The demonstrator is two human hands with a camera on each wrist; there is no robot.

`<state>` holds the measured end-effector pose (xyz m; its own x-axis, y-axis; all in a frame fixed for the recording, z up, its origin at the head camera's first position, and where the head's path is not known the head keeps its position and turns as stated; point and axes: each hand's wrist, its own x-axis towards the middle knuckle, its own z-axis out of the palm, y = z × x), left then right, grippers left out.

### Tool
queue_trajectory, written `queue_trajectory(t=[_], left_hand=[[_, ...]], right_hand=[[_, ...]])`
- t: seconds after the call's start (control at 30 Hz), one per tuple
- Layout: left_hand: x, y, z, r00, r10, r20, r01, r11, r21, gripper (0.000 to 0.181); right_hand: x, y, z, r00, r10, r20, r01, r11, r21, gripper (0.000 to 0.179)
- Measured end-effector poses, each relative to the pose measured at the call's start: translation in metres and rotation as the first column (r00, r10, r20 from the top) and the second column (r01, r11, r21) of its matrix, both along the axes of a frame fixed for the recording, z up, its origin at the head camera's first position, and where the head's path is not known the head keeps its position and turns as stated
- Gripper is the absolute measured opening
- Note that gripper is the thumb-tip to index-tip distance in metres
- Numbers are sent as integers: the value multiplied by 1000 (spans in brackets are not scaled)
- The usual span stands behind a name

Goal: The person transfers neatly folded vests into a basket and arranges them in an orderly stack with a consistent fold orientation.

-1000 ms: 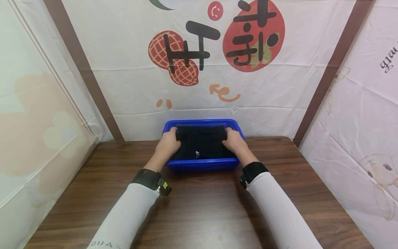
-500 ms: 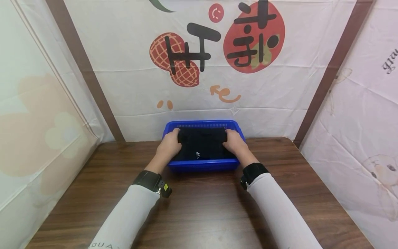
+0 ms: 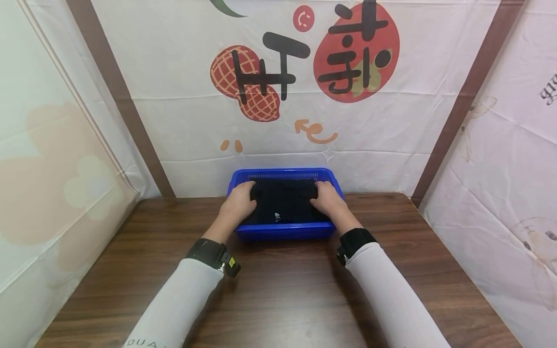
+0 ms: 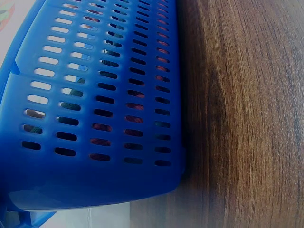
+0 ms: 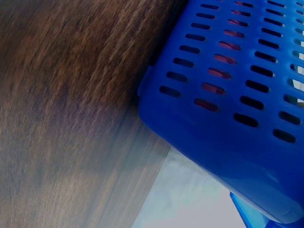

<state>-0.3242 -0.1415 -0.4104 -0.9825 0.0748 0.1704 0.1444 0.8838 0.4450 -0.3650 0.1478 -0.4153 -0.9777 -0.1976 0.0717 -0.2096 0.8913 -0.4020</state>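
A folded black garment [image 3: 285, 198] with a small white print near its front edge lies inside a blue plastic basket [image 3: 285, 226]. My left hand [image 3: 237, 202] holds the garment's left edge, its thumb on the black cloth. On the opposite edge, my right hand [image 3: 329, 200] grips the cloth in much the same way. Both hands reach in over the basket's sides, and their lower fingers are hidden. Neither hand shows in the wrist views. There the slotted basket wall [image 4: 95, 175] fills much of the picture, with reddish material showing through the slots.
The basket stands at the back of a brown wood-grain table [image 3: 287, 299]. Close behind it hangs a white printed cloth wall [image 3: 187, 125], and similar cloth closes off both sides. Each wrist wears a black strap [image 3: 206, 251] with a small device.
My left hand has shifted slightly to the right, inward with the garment's edge. The right hand and the basket stay nearly in place.
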Motion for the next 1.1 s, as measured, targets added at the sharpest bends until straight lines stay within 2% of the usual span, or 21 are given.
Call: queue_trajectory(t=[0.33, 0.67, 0.93, 1.1], left_hand=[[-2, -2, -3, 995, -85, -48, 83, 995, -50, 63], [-6, -2, -5, 985, -170, -35, 167, 983, -71, 66], [-4, 2, -9, 983, -183, -15, 181, 980, -87, 63], [-3, 1, -8, 980, -195, -49, 190, 978, -87, 61]], right_hand=[[1, 1, -1, 999, 49, -17, -49, 999, 5, 67], [1, 6, -2, 994, 98, -44, -100, 994, -33, 68], [7, 10, -5, 974, 200, -104, -206, 978, -44, 70], [8, 9, -4, 956, 231, -179, -237, 972, -8, 69]])
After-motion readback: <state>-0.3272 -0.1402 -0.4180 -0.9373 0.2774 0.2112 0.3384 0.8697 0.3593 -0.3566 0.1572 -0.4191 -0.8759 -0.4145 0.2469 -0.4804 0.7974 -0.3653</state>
